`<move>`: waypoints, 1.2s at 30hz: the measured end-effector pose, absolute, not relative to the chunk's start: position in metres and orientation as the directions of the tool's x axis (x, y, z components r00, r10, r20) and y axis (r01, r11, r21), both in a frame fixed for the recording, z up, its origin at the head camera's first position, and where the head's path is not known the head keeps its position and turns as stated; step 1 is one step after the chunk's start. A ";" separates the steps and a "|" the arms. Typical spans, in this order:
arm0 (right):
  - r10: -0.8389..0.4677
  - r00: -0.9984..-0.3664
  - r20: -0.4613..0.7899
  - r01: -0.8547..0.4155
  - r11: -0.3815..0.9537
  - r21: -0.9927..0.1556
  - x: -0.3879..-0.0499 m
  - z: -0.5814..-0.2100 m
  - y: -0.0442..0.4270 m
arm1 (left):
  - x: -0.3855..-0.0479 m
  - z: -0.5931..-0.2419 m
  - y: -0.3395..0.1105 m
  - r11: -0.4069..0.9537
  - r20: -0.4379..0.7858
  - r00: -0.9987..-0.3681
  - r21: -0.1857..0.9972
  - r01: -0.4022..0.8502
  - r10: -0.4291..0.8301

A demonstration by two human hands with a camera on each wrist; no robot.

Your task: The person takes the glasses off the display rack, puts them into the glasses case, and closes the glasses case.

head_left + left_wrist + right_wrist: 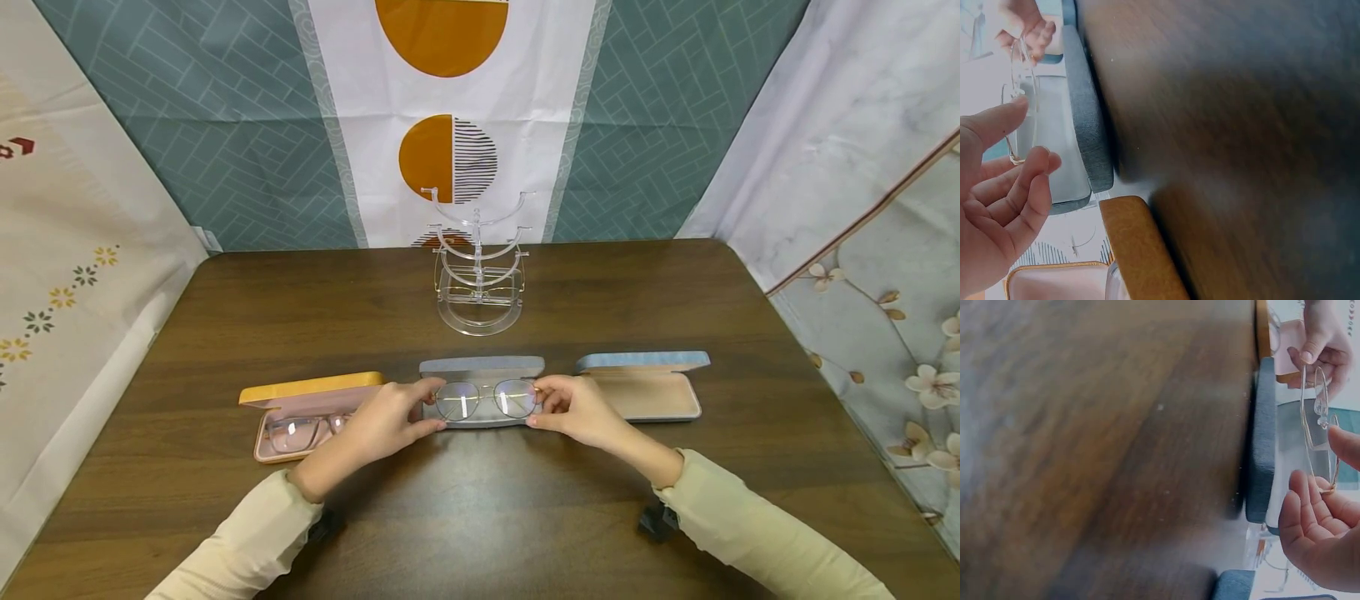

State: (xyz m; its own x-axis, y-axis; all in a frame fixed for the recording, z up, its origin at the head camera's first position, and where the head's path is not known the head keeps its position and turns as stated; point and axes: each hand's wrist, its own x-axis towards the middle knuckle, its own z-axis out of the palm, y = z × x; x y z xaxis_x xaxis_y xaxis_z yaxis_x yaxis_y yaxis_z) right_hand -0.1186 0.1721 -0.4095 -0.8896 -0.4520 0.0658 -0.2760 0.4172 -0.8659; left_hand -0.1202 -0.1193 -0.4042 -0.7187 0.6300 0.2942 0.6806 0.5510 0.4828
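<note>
Left hand (386, 417) and right hand (588, 410) are pinching thin-rimmed eyeglasses (459, 402), one per side, holding them over the open grey glasses case (482, 365). Yellow case (311, 387) (clear-framed eyeglasses (294, 434) inside) is sitting left; blue case (642, 360) is lying open right.

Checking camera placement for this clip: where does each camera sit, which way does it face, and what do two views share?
Head: worn on the head, facing forward and down at the table; left hand, right hand and sleeves show.
Left wrist: on that wrist, facing its fingers, the held glasses and gray case; right hand shows beyond.
Right wrist: the same on the other side; left hand shows beyond.
Both wrist views share the held glasses and gray case.
</note>
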 end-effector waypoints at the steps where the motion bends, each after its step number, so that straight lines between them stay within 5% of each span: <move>1: -0.453 -0.889 0.068 -0.284 0.428 -0.858 -0.119 -0.410 0.172 | -0.121 -0.405 -0.119 0.558 0.290 -0.719 0.474 0.681 0.631; 10: -0.438 -0.892 0.113 -0.362 0.542 -0.758 -0.123 -0.416 0.169 | -0.124 -0.406 -0.116 0.647 0.234 -0.750 0.388 0.656 0.619; 36: -0.445 -0.895 -0.017 -0.301 0.632 -0.714 -0.134 -0.427 0.165 | -0.131 -0.411 -0.110 0.717 0.104 -0.781 0.337 0.611 0.616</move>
